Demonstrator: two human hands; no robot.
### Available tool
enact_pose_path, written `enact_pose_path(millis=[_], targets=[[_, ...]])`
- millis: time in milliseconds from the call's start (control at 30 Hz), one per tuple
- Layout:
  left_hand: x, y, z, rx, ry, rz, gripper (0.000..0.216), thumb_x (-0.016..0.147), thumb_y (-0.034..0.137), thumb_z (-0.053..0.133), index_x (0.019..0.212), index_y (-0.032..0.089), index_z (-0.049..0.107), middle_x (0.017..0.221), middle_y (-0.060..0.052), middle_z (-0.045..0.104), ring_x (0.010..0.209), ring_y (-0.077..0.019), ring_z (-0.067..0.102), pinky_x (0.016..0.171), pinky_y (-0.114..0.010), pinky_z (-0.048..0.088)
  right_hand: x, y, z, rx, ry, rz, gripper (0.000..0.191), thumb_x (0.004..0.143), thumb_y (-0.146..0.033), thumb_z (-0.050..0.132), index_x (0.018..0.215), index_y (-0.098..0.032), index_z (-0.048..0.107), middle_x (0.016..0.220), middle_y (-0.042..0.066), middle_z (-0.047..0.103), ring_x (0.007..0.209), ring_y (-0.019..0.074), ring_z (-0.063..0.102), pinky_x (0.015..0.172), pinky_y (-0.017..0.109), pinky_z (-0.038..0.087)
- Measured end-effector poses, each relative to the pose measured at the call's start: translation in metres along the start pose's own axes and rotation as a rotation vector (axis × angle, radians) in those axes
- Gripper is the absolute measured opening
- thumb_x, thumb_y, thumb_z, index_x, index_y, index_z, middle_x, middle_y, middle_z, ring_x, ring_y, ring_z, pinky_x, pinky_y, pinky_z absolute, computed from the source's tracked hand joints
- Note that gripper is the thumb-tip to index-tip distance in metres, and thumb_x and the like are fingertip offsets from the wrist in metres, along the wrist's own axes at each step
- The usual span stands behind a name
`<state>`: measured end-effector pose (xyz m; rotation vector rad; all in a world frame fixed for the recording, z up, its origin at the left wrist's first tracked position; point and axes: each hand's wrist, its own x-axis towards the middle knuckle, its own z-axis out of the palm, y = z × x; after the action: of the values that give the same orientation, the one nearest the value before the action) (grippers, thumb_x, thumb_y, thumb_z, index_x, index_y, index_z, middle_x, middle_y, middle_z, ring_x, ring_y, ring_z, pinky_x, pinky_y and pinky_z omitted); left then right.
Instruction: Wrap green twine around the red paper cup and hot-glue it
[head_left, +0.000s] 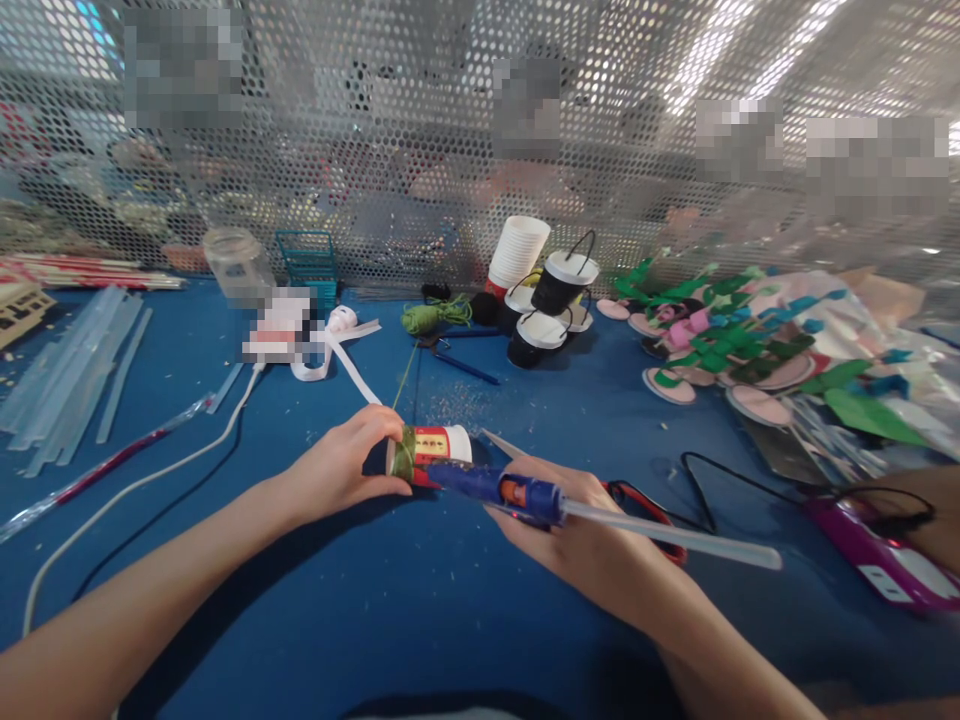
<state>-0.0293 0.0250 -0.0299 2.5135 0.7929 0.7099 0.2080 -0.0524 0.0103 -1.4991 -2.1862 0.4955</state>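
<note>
My left hand [345, 462] grips the base end of a small paper cup [450, 443], red and white with a yellow label, lying on its side. Green yarn [406, 452] is wound round that end, and a strand runs up to a green yarn ball [421, 318]. In my right hand [570, 530] is a blue glue gun [495, 485], its nozzle end over the cup. A clear glue stick [675, 532] sticks out of its back. Scissors with red and black handles [664, 530] show around my right hand; whether they lie on the table is hidden.
Stacked white cups [519, 250] and small black pails [537, 340] stand at the back. Paper flowers [720, 340] fill the right, above a purple device [877, 560]. Glue sticks [67, 370] and a white cable [150, 480] lie left. Behind rises a perforated metal screen [420, 130].
</note>
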Motion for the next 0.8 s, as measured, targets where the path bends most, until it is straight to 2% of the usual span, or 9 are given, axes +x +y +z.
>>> enact_pose_path(millis=[233,433,533,633,800], targets=[[-0.0004,0.0021,0.0004,-0.008,-0.036,0.047,0.028,0.075,0.025,0.063,0.093,0.02,0.043,0.107,-0.01,0.05,0.099,-0.0211,0.052,0.081,-0.037,0.048,0.0045,0.0044,-0.001,0.073,0.017,0.033,0.015,0.077,-0.021,0.05,0.064,-0.021,0.043,0.061,-0.002,0.051,0.05,0.0103,0.045,0.046,0.022,0.035],[-0.0005,0.0015,0.0022,0.003,-0.028,0.114,0.029,0.076,0.022,0.062,0.097,0.02,0.043,0.11,-0.01,0.048,0.102,-0.0217,0.051,0.084,-0.036,0.047,0.0094,0.0052,0.0004,0.115,0.05,0.087,0.008,0.073,-0.02,0.053,0.067,-0.022,0.047,0.063,0.0,0.056,0.055,0.013,0.052,0.049,0.023,0.039],[-0.0006,0.0013,0.0021,0.002,-0.031,0.128,0.027,0.077,0.023,0.061,0.097,0.019,0.042,0.11,-0.011,0.048,0.101,-0.0215,0.051,0.084,-0.036,0.047,0.0079,0.0053,0.0,0.094,0.037,0.071,0.004,0.073,-0.021,0.052,0.07,-0.021,0.049,0.065,0.001,0.058,0.057,0.0147,0.054,0.052,0.025,0.042],[-0.0008,0.0012,0.0016,0.002,-0.034,0.142,0.027,0.078,0.024,0.06,0.097,0.019,0.042,0.109,-0.011,0.048,0.101,-0.0216,0.051,0.083,-0.036,0.048,0.0055,0.0057,-0.0009,0.102,0.012,0.048,0.008,0.076,-0.025,0.052,0.069,-0.021,0.049,0.064,0.0,0.058,0.054,0.0138,0.053,0.051,0.024,0.043],[-0.0027,0.0012,0.0011,0.031,-0.053,0.139,0.025,0.079,0.023,0.059,0.096,0.019,0.042,0.112,-0.012,0.047,0.104,-0.0229,0.05,0.086,-0.037,0.047,0.0098,0.0048,-0.0038,0.113,0.07,0.04,0.005,0.074,-0.022,0.053,0.076,-0.022,0.057,0.074,0.004,0.064,0.071,0.0195,0.062,0.065,0.031,0.05]])
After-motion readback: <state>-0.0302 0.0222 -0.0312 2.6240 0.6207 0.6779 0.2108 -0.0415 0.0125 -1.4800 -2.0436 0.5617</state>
